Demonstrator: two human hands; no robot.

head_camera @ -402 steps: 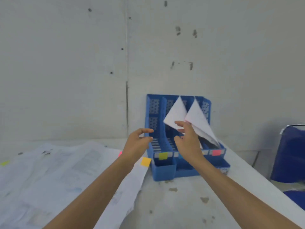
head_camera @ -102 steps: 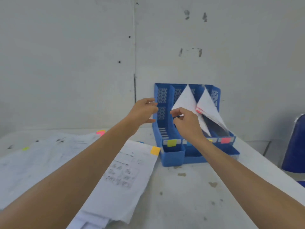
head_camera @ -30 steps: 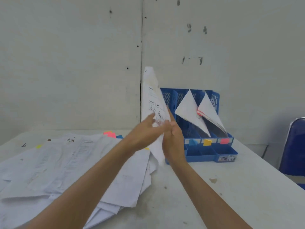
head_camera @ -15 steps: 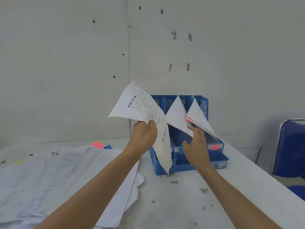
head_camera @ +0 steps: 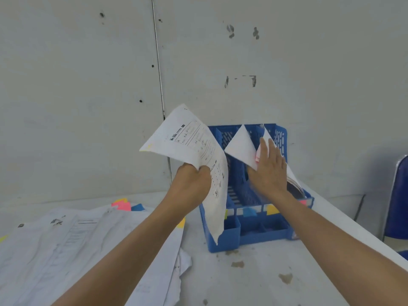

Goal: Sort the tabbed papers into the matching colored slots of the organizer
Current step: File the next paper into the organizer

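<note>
A loose pile of white printed papers (head_camera: 77, 250) lies spread over the left part of the stained white table (head_camera: 254, 279). Pink, yellow and blue sticky tabs (head_camera: 123, 205) poke out at the pile's far edge.

Right of the pile, the left hand (head_camera: 192, 182) is raised above the table. Its fingers are curled tight round one white printed sheet (head_camera: 198, 151), bunching it at mid-edge. The sheet's upper part fans up and to the left, with a faint yellow trace at its outer corner. Its lower part hangs down in front of the left end of the blue plastic slotted organizer (head_camera: 254, 228).

The organizer stands on the table against the grey wall. Small coloured labels run along the front of its slots, among them a blue one (head_camera: 249, 210), a yellow one (head_camera: 272, 209) and a pink one (head_camera: 303, 202).

White sheets (head_camera: 240, 146) lean inside the middle and right slots. The right hand (head_camera: 268, 171) lies flat against them with straight, spread fingers, and pink tabs (head_camera: 257, 155) show just beside its fingers.

At the far right edge stands a blue chair (head_camera: 397, 195).
</note>
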